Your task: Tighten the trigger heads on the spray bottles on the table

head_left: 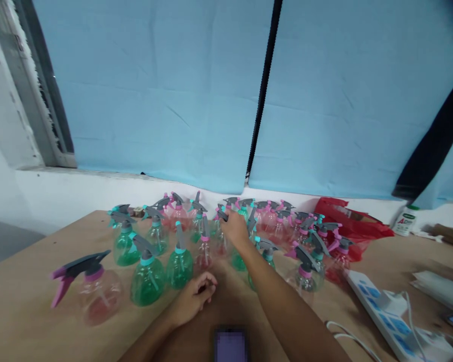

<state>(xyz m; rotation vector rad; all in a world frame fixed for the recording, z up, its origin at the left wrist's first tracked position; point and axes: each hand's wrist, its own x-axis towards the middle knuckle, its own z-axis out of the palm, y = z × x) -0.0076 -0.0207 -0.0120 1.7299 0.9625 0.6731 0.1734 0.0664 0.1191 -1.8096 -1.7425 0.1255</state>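
My right hand (pixel 234 229) reaches to the middle of the cluster, its fingers closed round the dark grey head (pixel 222 215) of a spray bottle. The lower part of that bottle is mostly hidden by my hand and the bottles around it. Close to the table's front, my left hand (pixel 197 298) is loosely curled with nothing visible in it. Just beyond it stand a green spray bottle (pixel 180 267) with a teal collar and a pink one (pixel 204 254). Farther left are another green spray bottle (pixel 148 284) and a clear pink spray bottle (pixel 100 296) with a pink nozzle.
Several more green and pink spray bottles (pixel 274 226) crowd the back of the wooden table (pixel 33 291). At right lie a red plastic bag (pixel 357 229), a white bottle (pixel 405 221) and a power strip (pixel 377 311) with cables. Blue curtains (pixel 158 90) hang behind.
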